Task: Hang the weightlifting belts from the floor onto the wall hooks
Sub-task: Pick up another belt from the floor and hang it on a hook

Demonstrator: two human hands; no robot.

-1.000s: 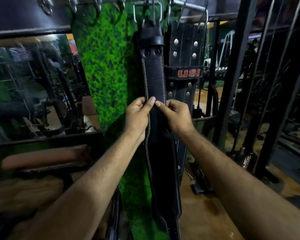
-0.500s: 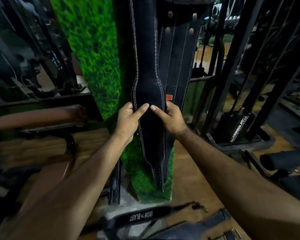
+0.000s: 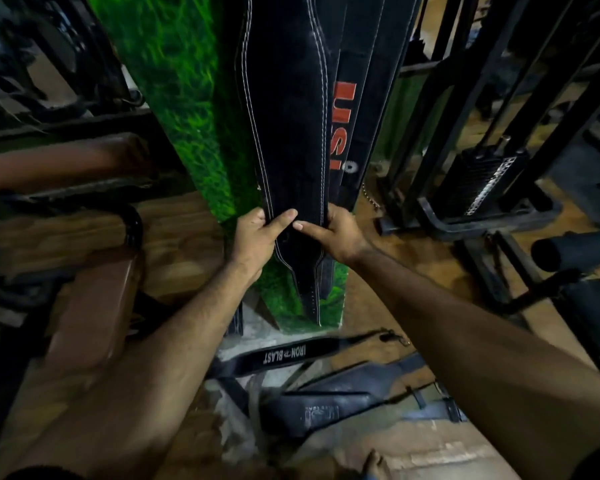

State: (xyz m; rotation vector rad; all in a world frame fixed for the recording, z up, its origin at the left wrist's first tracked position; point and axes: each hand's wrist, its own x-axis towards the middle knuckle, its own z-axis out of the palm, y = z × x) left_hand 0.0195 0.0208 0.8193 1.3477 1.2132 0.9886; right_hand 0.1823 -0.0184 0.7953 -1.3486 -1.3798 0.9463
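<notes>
- Brown padded bench at 9 o'clock, blurred; crowds the L side, little free floor there.
- Green turf wall panel runs 11 o'clock down to centre; bare strip of it shows L of the hanging belts.
- L hand at centre, thumb across the front of the stitched black belt, fingers wrapped round its L edge.
- That belt hangs straight from 12 o'clock; top out of frame, hook not visible. Tapered tip ends just above the floor.
- R hand pinches the same belt's R edge, thumb on front. Thumb tips nearly touching each other; both hands clamped on belt.
- 2nd hung belt w/ red USI lettering just behind, R of the first. Hanging count: 2 clear; more layers behind, can't tell.
- Floor at 6 o'clock: Iron Blast strap plus dusty black belt, overlapping. Floor count: 2.
- Black weight-stack machine at 2–3 o'clock; its frame stands close to the belts' R edge. Open wood floor between it and R forearm.
</notes>
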